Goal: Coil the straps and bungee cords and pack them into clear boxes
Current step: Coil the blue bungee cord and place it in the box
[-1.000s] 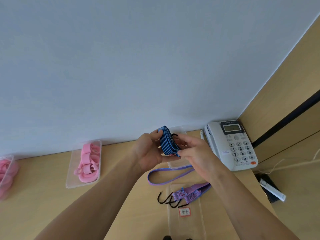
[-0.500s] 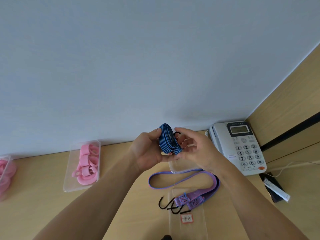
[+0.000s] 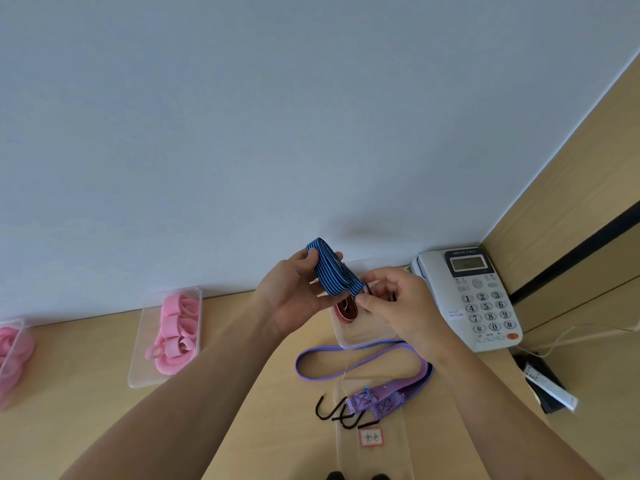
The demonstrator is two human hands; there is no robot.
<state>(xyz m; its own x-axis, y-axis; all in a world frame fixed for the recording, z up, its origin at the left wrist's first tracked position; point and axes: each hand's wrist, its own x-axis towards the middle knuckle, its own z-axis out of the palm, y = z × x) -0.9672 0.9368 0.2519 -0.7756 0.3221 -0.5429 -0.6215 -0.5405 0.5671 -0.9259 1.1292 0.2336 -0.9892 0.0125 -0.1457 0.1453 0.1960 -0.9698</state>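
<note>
Since the earlier frame: blue striped coil [image 3: 332,271] tips from near upright to a slant; right hand [image 3: 398,303] shifts down to its lower end. Left hand [image 3: 294,292] grips the coil's upper end, thumb on top. Right hand pinches the lower end between thumb and fingertips.

Coil is held in the air just left of the telephone [image 3: 478,299], above an open clear box [image 3: 367,337] beside it; a red strap [image 3: 346,310] lies inside.

Nearer the person than the telephone, purple bungee cord [image 3: 363,368] lies uncoiled, its black hooks [image 3: 343,414] partly on a labelled clear piece [image 3: 374,459].

Well left of the telephone: pink straps [image 3: 173,334] packed in a second box [image 3: 138,372]; third box [image 3: 14,327] at the frame edge, also holding pink.

Judgement: past halfway. Blue coil not yet boxed; purple cord not yet coiled.
</note>
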